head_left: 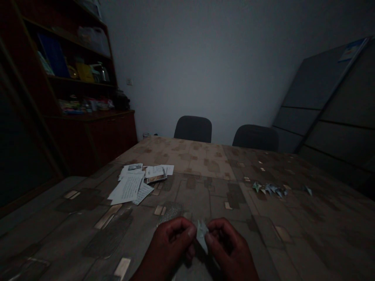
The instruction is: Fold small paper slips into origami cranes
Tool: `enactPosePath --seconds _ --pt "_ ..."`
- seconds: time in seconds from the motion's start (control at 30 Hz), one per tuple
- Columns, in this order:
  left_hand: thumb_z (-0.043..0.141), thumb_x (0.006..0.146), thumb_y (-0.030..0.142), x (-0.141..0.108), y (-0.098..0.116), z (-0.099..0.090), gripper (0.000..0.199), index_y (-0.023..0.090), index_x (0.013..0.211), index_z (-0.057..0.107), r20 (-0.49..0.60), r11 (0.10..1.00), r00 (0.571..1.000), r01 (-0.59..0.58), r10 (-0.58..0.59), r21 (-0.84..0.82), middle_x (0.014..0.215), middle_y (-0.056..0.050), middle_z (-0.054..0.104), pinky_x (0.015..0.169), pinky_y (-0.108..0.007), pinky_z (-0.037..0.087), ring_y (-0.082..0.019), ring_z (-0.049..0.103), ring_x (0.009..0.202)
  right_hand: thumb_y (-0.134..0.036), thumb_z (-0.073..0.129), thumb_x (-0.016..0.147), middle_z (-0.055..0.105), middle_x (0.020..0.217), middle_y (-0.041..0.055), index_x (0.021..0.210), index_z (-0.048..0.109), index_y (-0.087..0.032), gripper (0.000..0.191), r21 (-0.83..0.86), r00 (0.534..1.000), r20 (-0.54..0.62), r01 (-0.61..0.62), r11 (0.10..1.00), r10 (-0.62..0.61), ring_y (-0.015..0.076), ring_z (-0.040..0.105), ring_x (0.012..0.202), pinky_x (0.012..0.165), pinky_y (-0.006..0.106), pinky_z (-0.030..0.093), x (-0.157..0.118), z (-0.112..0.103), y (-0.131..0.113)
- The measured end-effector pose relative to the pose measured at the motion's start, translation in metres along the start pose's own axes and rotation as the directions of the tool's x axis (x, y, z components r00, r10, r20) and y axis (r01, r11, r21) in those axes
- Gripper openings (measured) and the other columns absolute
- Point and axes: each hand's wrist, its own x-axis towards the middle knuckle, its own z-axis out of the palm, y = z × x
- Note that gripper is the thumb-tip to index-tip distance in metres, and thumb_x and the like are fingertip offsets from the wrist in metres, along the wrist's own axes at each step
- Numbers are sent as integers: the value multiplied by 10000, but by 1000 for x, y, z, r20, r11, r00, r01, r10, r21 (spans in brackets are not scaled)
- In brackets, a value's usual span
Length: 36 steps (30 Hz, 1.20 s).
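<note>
While the room is looking dim, two bare hands are working low over the near side of the desk (190, 195). The right hand (230, 246) is pinching a small, pale folded paper (202, 235) with its thumb and finger, so its grip is closing on the right side of it. The left hand (175, 242) is curling its fingers in, and its thumb and first finger are coming up close to the left side of the paper. I cannot tell if that grip is pinching the edge too. The folded paper is sitting between the two hands and is pointing two thin tips up. Over on the left, a messy pile of flat papers (127, 187) is lying on the desk, and some are showing printed words. Over on the right, a little row of small folded pieces (269, 189) is resting, and one more folded piece (308, 190) is lying apart, farther right. Two dark chairs (193, 128) (256, 137) are standing behind the far edge, by the plain wall (205, 70). A wooden shelf (84, 84) is holding many things on the left.
</note>
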Motion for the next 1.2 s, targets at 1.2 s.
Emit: enactPosePath --seconds 1.2 --pt "800 688 466 -1 -4 1 339 152 710 674 46 994 996 75 -72 -77 453 19 624 426 -194 413 -102 538 398 -456 732 755 573 636 -41 854 594 -199 308 157 997 49 -67 985 60 130 520 569 552 227 380 3 1 13"
